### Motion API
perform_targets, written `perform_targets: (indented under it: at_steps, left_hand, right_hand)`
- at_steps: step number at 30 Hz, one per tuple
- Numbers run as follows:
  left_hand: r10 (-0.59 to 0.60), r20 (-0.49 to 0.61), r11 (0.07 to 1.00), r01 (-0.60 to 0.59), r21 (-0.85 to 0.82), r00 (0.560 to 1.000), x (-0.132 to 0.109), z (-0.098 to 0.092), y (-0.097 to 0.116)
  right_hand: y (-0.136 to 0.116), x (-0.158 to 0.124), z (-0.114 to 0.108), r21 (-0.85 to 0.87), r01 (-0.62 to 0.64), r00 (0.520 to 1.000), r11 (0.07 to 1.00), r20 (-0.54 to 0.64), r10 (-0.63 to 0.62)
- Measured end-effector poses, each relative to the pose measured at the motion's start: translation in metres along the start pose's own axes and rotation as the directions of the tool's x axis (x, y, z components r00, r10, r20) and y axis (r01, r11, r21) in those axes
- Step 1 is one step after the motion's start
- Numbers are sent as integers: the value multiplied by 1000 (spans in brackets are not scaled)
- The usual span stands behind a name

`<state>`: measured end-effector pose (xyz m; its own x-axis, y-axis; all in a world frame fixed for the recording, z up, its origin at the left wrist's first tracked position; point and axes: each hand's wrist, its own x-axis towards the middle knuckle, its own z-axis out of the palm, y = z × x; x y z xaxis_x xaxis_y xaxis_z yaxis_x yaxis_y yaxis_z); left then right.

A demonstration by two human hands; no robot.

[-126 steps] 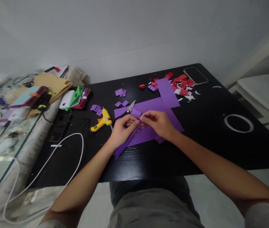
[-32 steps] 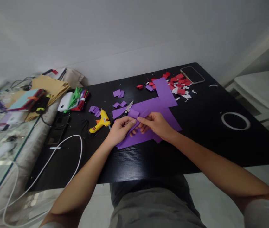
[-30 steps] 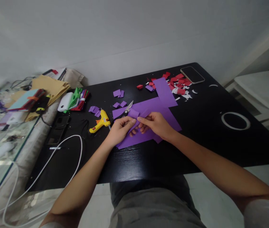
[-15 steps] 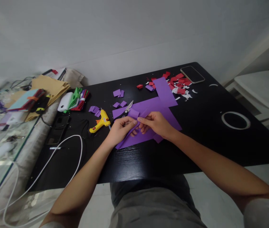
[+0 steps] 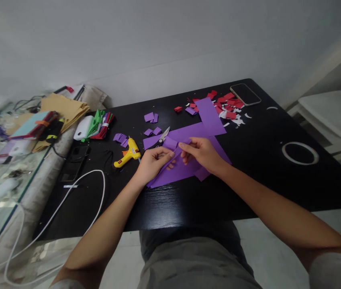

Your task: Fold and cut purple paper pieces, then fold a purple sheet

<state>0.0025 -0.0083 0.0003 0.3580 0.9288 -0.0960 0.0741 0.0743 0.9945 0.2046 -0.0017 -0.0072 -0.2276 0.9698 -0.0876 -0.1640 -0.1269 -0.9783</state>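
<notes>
A narrow purple paper strip (image 5: 176, 152) runs slantwise between my two hands. My left hand (image 5: 155, 160) is closed, thumb on top, pinching the strip at its middle. My right hand (image 5: 202, 152) pinches the upper right end of it between thumb and fingers. Beneath both hands lie larger purple paper sheets (image 5: 185, 170). Just beyond my left hand is a pair of scissors (image 5: 164, 135), blades pointing away, handles partly hidden. A yellow glue gun (image 5: 129, 153) lies to the left of that hand.
Small purple paper pieces (image 5: 149, 117) lie behind the scissors. At the back right are red paper pieces (image 5: 230, 105) with white scraps, and a phone (image 5: 245, 94). A roll of tape (image 5: 299, 153) lies right. A white cable (image 5: 102, 188) loops over the table's left side.
My right hand has shifted slightly up and right along the strip, its thumb now farther from my left thumb. My left hand stays nearly in place.
</notes>
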Motion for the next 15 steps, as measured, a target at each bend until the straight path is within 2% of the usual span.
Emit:
perform_targets:
  at_steps: [15]
  left_hand:
    - [23, 3, 999, -23, 35, 1000, 0, -1, 1]
  right_hand:
    - [-3, -1, 1, 20, -25, 1000, 999, 10, 25]
